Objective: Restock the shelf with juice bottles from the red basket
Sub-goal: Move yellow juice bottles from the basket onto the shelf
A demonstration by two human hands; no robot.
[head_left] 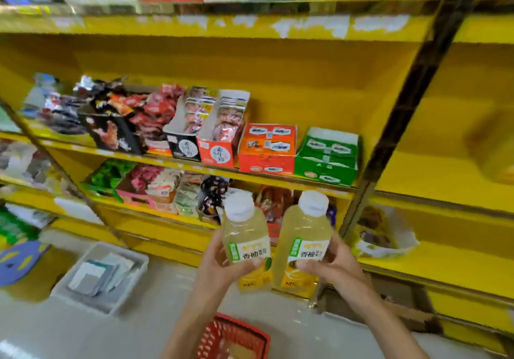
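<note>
I hold two pale yellow juice bottles with white caps upright in front of the yellow shelves. My left hand [219, 268] grips the left bottle [246, 236] around its lower label. My right hand [333, 266] grips the right bottle [304, 236] the same way. The two bottles stand side by side, close together but apart. The red basket [233, 336] is on the floor below my forearms, partly cut off by the frame's bottom edge.
The yellow shelf [194, 163] holds snack boxes, an orange carton [267, 148] and a green carton [328, 155]. Bare yellow shelf boards [434, 264] lie to the right past a dark upright post [411, 91]. A grey tray [100, 278] of packets sits on the floor at left.
</note>
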